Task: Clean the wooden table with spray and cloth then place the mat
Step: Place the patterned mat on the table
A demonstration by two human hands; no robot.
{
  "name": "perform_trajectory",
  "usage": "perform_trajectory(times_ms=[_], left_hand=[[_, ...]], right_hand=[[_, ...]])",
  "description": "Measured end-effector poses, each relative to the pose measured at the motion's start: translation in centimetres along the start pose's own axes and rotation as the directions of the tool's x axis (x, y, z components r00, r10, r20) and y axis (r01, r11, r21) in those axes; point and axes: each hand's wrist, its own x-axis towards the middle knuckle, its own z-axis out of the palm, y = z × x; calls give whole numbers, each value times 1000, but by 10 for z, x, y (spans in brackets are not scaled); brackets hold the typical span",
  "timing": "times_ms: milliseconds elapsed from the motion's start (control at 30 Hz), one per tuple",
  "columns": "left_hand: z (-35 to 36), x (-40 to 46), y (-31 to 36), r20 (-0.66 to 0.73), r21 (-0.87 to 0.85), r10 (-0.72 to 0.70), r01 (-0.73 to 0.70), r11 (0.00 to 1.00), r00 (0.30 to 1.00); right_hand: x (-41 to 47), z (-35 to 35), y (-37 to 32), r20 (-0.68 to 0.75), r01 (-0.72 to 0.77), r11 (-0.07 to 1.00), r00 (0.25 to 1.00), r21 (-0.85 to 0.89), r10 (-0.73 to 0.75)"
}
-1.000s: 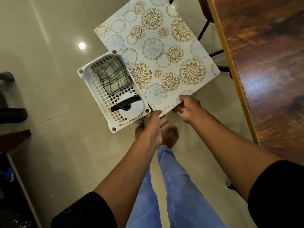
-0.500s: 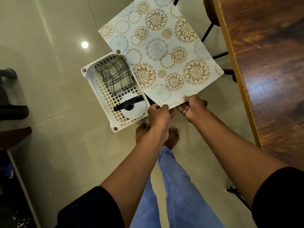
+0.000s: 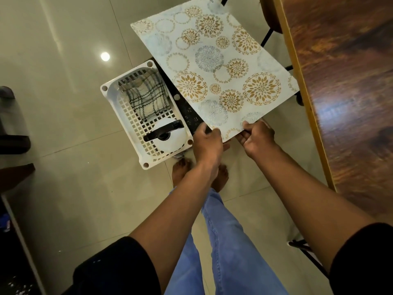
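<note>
Both hands, left (image 3: 207, 143) and right (image 3: 258, 136), grip the mat's (image 3: 212, 60) near edge beside the basket (image 3: 110, 96).

1. Glossy beige tiled floor (image 3: 63, 188) fills the view, a lamp reflection (image 3: 105, 56) at 10 o'clock.
2. Dark furniture (image 3: 12, 141) stands at 9 o'clock.
3. Black metal chair legs (image 3: 268, 37) at 1 o'clock.

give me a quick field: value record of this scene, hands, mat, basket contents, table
left hand: grips the near edge of the mat
right hand: pinches the same edge
mat: floral pattern, held up flat beside the table, not on it
basket: white plastic, left of the mat
cloth: checked, lies in the basket's far end
spray bottle: white with black trigger, in the basket's near end
wooden table: at right, bare where visible
</note>
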Motion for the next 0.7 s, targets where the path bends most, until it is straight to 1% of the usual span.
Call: perform_trajectory(times_ms=[133, 333, 500, 633, 700], left_hand=[[0, -2, 11, 38, 23, 82, -83, 996, 996], [3, -3, 22, 52, 110, 193, -198, 974, 980], [0, -4, 30, 30, 124, 184, -187, 975, 982], [-6, -23, 48, -38, 174, 236, -226, 958, 971], [-10, -33, 60, -54, 183, 227, -214, 960, 972]], right_hand=[[0, 1, 3, 24, -25, 999, 999, 37, 24], [-3, 3, 6, 52, -54, 994, 997, 92, 49], [-15, 8, 3, 86, -73, 987, 994, 141, 61], [-44, 22, -3, 101, -108, 988, 990, 111, 97], [-65, 32, -9, 109, -125, 986, 988, 108, 113]])
